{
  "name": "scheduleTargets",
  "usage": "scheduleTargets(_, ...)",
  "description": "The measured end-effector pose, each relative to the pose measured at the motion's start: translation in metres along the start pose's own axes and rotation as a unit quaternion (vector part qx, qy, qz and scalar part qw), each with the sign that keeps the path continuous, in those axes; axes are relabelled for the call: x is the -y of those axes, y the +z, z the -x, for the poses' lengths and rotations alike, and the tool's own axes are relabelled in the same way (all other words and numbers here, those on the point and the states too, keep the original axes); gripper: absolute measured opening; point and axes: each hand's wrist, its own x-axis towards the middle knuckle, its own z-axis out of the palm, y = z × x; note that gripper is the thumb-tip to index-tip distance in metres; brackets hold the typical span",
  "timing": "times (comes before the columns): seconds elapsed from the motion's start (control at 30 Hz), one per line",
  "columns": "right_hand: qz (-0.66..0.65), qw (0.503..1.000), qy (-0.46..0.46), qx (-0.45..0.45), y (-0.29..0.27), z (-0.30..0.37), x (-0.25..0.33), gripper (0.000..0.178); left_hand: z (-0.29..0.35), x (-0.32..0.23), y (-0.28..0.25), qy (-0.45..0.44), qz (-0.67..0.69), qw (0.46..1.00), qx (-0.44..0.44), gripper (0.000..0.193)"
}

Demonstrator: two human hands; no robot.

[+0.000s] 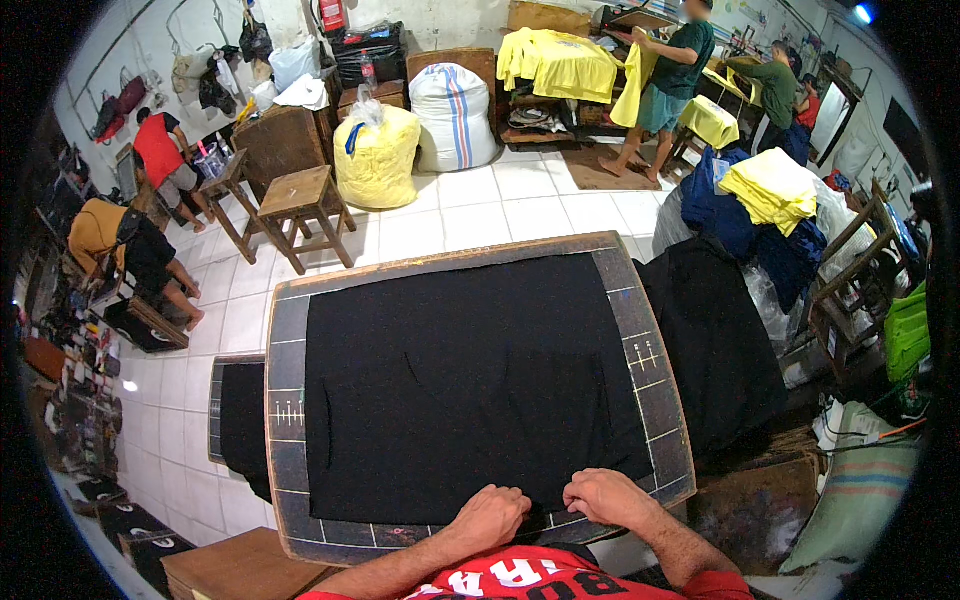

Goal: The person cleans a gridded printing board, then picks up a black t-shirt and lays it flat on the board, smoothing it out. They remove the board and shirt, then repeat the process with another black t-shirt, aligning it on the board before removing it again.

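Wide black fabric panel [455, 380], near edge

Panel lies mostly flat, lightly creased, mid-frame on a dark, wood-rimmed counter [287, 370] with pale ruled lines. My left hand [490, 515] is at the panel's near edge, lower centre of frame, fingers curled in; my right hand [605, 497] is just right of it, fingers bent. Pinch on fabric: cannot tell for either. Upper left: square brown wooden stool [300, 192].

Left fingers [514, 496] and right fingers [577, 491] curl at the near edge of black cloth [455, 400]; a lined board [289, 440] lies beneath.
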Motion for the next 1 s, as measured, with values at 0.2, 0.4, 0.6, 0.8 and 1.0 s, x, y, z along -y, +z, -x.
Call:
scheduleTargets(0.2, -0.114, 0.993, -0.021, 0.007, -0.024, -0.015, -0.018, 0.013, 0.001, 0.001, -0.007, 0.032, 0.052, 0.997, -0.036, 0.024)
scheduleTargets(0.4, 0.090, 0.870, 0.006, -0.484, -0.090, -0.105, -0.108, 0.037, -0.008, 0.000, -0.022, 0.064, 0.064, 0.990, -0.112, 0.024)
scheduleTargets(0.6, 0.187, 0.888, 0.090, -0.411, -0.137, -0.191, -0.182, 0.060, -0.008, 0.001, -0.034, 0.057, 0.097, 0.987, -0.114, 0.021)
scheduleTargets(0.8, 0.227, 0.873, 0.148, -0.405, -0.155, -0.222, -0.193, 0.063, -0.007, 0.015, -0.046, 0.045, 0.094, 0.977, -0.184, 0.014)
scheduleTargets(1.0, 0.191, 0.886, 0.171, -0.386, -0.156, -0.222, -0.189, 0.064, -0.004, 0.115, -0.108, -0.032, -0.055, 0.896, -0.439, 0.010)
